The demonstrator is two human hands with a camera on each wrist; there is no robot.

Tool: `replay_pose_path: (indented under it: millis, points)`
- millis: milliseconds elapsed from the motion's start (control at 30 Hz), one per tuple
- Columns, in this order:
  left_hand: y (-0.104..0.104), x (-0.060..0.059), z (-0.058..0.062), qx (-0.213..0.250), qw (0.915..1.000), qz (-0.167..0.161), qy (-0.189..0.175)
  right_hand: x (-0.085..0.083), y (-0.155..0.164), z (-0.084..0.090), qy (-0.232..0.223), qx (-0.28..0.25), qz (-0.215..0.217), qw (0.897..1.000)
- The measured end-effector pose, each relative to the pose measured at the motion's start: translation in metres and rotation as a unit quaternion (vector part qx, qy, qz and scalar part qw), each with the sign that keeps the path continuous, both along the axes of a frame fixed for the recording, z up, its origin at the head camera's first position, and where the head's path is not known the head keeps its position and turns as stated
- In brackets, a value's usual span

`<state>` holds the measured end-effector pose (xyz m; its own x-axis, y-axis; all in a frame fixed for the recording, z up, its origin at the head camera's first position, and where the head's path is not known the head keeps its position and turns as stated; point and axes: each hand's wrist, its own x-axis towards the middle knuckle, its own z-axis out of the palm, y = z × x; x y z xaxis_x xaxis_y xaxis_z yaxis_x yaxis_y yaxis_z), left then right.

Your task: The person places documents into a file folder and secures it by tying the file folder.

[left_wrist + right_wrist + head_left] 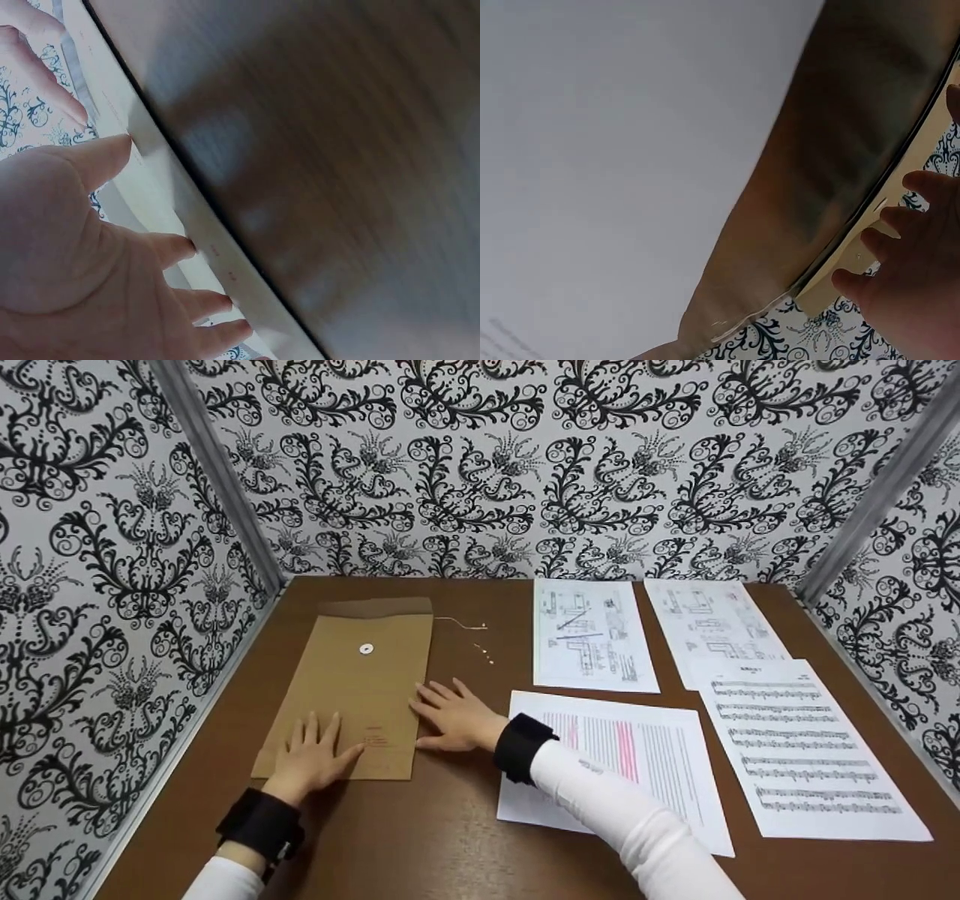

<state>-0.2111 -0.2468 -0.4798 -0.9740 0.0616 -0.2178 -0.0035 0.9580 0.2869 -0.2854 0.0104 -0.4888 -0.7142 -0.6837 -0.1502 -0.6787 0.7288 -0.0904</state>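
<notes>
While your L hand (pixel 311 757), fingers spread, rests low on the brown env. (pixel 352 682), your R hand (pixel 456 718), also spread, touches its R edge, neither gripping anything; it's flat on the bench (pixel 435 840), L of papers (pixel 810 757).

From my remote feed, I take this for a small booth set up for desk work: black-and-white patterned panels (pixel 480 472) wall in the brown table (pixel 442 840) on three sides, with grey posts (pixel 223 472) at the corners. The printed sheets (pixel 596 660) and brown envelope (pixel 375 690) on it look office-like to me.
</notes>
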Motion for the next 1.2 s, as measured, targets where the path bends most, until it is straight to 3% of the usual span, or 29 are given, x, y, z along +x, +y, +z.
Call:
replay_pose_path:
  millis: [367, 800, 1200]
  points:
    - [0.001, 0.002, -0.003, 0.007, 0.9999, 0.01, -0.002, 0.009, -0.012, 0.005, 0.01, 0.029, 0.024, 0.999]
    - [-0.002, 0.003, -0.004, 0.028, 0.9993, 0.021, -0.013, 0.016, -0.019, 0.004, 0.013, 0.027, 0.015, 0.999]
    - [-0.007, 0.001, -0.007, 0.045, 0.9983, 0.029, -0.023, 0.026, -0.02, 0.004, 0.042, 0.055, 0.037, 0.997]
